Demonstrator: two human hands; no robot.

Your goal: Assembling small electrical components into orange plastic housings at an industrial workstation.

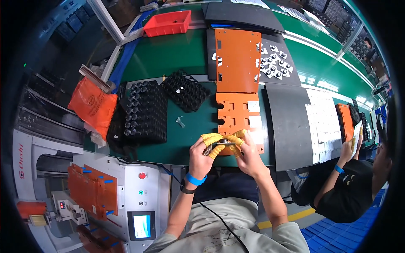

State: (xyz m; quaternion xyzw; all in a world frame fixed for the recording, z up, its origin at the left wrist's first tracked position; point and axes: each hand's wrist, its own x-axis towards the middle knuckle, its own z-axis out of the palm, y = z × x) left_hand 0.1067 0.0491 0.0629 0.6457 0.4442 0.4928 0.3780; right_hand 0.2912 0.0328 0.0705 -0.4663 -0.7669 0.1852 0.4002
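Note:
My left hand (205,152) and my right hand (245,151), with yellow covers on the fingers, hold a small thin plate (225,143) between them. It is seen nearly edge-on, with a small raised part on top. Both hands pinch its ends. A second dark, shiny piece shows by my left fingers, too small to make out. Just beyond the hands lies an orange fixture board (225,110) with notches and pale square plates (253,106). Behind it is a larger orange panel (238,61). Small white plates with black round parts (276,63) lie scattered on the dark mat.
At left stand a stack of black trays (145,111) with round clear parts, a loose black tray (185,90) and an orange bag (93,103). A red bin (168,23) sits at the back. A machine with a screen (141,225) is lower left; a co-worker (341,189) is at right.

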